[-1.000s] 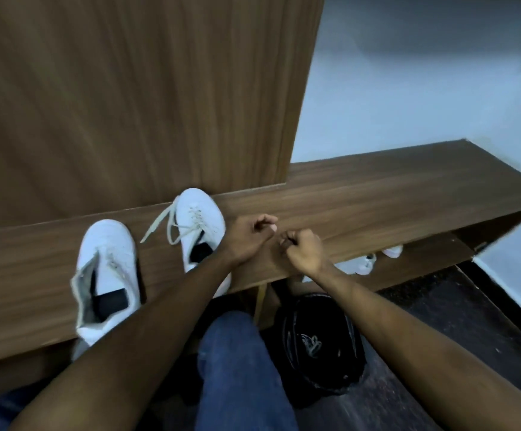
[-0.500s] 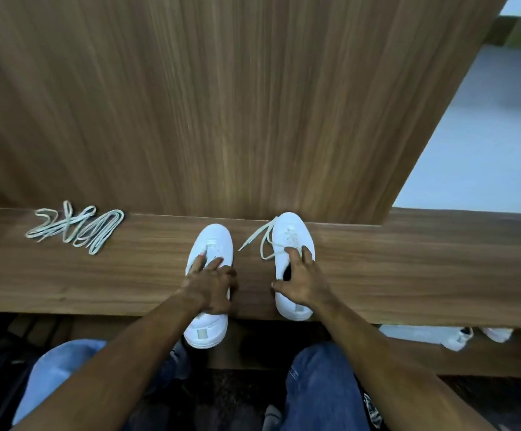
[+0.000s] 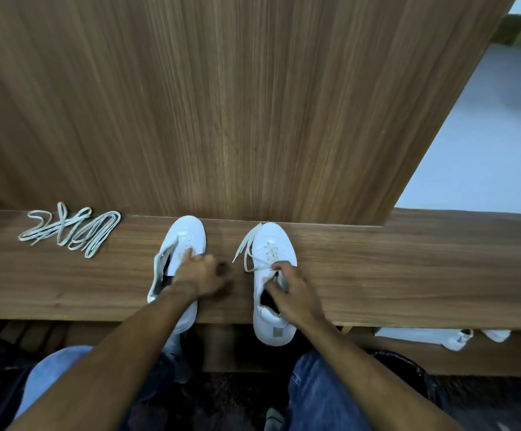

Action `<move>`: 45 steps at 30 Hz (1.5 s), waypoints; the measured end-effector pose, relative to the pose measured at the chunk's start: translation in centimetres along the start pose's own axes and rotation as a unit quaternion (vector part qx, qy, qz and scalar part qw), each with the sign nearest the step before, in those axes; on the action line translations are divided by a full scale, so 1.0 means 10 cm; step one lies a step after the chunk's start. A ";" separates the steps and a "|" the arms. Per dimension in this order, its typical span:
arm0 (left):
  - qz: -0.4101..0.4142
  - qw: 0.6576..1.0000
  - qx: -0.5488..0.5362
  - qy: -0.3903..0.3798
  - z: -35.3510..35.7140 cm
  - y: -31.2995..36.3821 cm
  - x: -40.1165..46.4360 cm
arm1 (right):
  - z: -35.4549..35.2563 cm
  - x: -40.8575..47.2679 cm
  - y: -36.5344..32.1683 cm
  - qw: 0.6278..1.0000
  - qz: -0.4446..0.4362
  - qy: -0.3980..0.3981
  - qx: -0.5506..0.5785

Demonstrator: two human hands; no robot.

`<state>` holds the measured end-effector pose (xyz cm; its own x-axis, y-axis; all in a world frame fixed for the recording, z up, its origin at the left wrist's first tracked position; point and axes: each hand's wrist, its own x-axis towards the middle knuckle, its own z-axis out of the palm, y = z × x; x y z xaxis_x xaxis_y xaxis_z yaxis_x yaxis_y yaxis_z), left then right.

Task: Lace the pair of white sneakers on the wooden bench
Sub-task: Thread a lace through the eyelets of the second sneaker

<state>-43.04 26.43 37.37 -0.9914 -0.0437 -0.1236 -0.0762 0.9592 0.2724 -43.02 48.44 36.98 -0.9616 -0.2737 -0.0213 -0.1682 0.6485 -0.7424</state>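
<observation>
Loose lace (image 3: 70, 229) coiled at left on bench (image 3: 408, 269) | left sneaker (image 3: 184, 241) at centre, unlaced, toe to wall | left hand (image 3: 198, 275) over it, fingers curled on its tongue | right sneaker (image 3: 273, 247) right of centre, partly laced | right hand (image 3: 296, 293) gripping its tongue | more shoes (image 3: 452, 337) lower right under bench

My one camera sits on my head, looking forward and steeply down from close above the wooden bench (image 3: 377, 269), with my left hand (image 3: 198, 275) and right hand (image 3: 296, 293) near the middle and my knees at the bottom edge.
</observation>
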 end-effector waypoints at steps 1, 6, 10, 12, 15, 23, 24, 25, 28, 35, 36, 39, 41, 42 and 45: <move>0.009 0.996 -0.089 0.022 0.06 0.08 0.00 | -0.04 0.04 0.02 0.998 0.018 0.029 0.044; 0.044 0.967 -0.250 0.023 0.21 0.58 -0.02 | -0.20 0.21 0.09 0.999 0.042 -0.015 0.013; -0.013 0.971 -0.231 0.064 0.25 0.70 -0.01 | -0.25 0.28 0.06 0.994 0.009 -0.049 -0.099; -0.024 0.968 -0.240 0.071 0.25 0.68 -0.05 | -0.27 0.30 0.06 0.990 0.006 -0.046 -0.132; -0.034 0.962 -0.254 0.095 0.26 0.66 -0.11 | -0.26 0.27 0.06 0.993 0.006 -0.023 -0.114; -0.028 0.972 -0.223 0.074 0.26 0.75 -0.07 | -0.24 0.25 0.07 0.990 -0.012 -0.011 -0.140; -0.020 0.967 -0.243 0.071 0.25 0.77 -0.06 | -0.24 0.24 0.08 0.990 -0.017 -0.008 -0.140; -0.016 0.962 -0.264 0.074 0.25 0.78 -0.05 | -0.23 0.24 0.08 0.990 -0.022 -0.007 -0.142; -0.023 0.950 -0.292 0.107 0.29 0.80 -0.01 | -0.20 0.24 0.07 0.986 -0.036 -0.008 -0.163; -0.078 0.917 -0.351 0.174 0.34 0.91 0.02 | -0.19 0.25 0.03 0.980 -0.045 -0.016 -0.195; -0.102 0.901 -0.381 0.182 0.36 0.92 0.02 | -0.19 0.24 0.02 0.980 -0.044 -0.014 -0.193; -0.161 0.852 -0.471 0.162 0.36 1.00 0.00 | -0.19 0.23 -0.02 0.981 -0.042 -0.011 -0.189; -0.175 0.804 -0.557 0.112 0.28 1.06 0.04 | -0.21 0.23 -0.06 0.979 -0.039 -0.014 -0.201; -0.180 0.788 -0.583 0.081 0.22 1.08 0.07 | -0.22 0.22 -0.08 0.977 -0.038 -0.016 -0.210; -0.176 0.781 -0.599 0.000 -0.08 1.11 0.07 | -0.25 0.22 -0.12 0.975 -0.031 -0.019 -0.221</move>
<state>-44.63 36.80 41.06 -0.8865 -0.2462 -0.3917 -0.3888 -0.0626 0.9192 -45.45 48.84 39.44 -0.9395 -0.3422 -0.0164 -0.3102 0.8701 -0.3829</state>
